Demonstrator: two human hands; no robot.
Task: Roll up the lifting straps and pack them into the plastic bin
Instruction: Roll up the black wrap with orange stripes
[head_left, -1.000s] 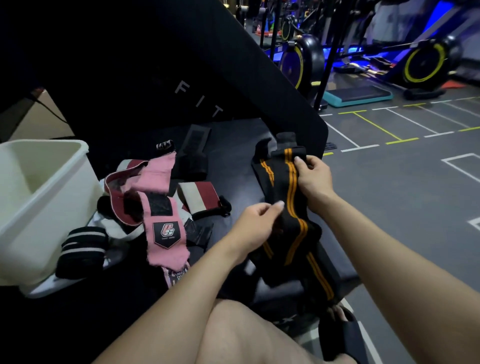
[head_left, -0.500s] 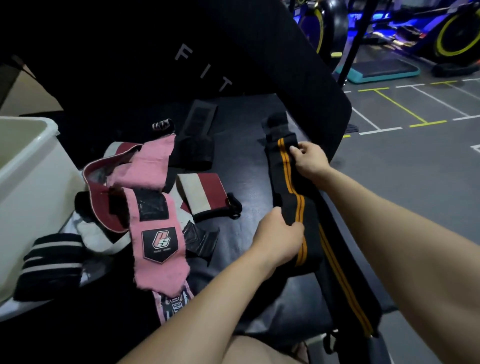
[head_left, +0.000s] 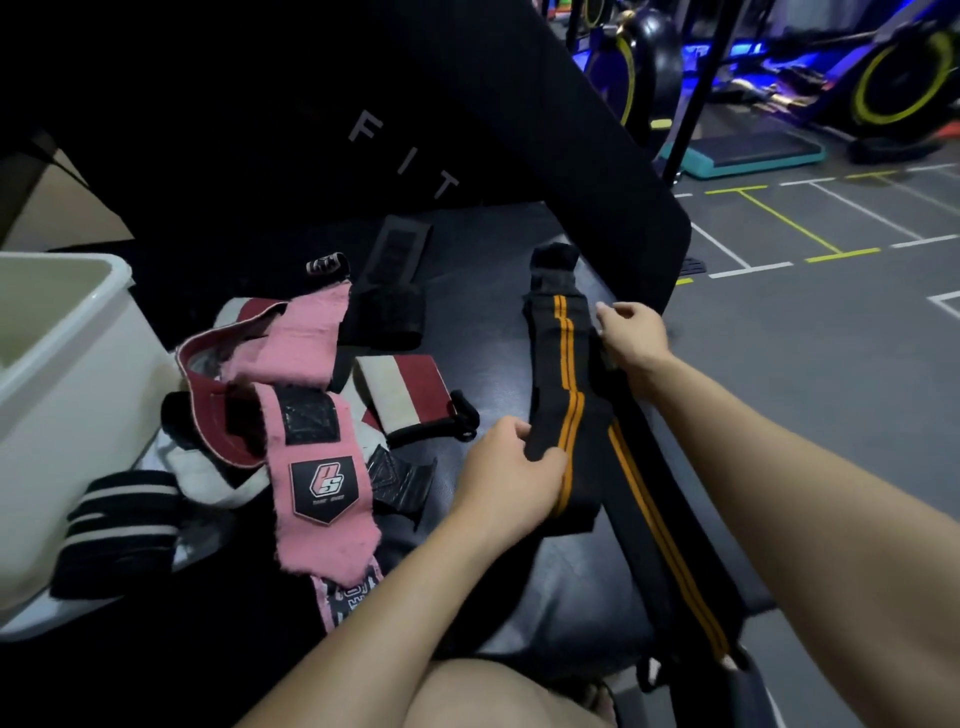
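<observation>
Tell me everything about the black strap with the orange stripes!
The black strap looks like stretchy woven cloth with two thin orange stripes along it. It lies lengthwise on the dark bench, folded over near the left hand, which grips the fold. The right hand pinches its right edge farther up. A loose tail runs off the bench's near edge.

both forearms are showing bare to the frame's edge, with no sleeves, watch or rings visible. the left hand (head_left: 511, 475) and right hand (head_left: 631, 338) are wearing no gloves. a bare knee (head_left: 498, 696) is showing below.
</observation>
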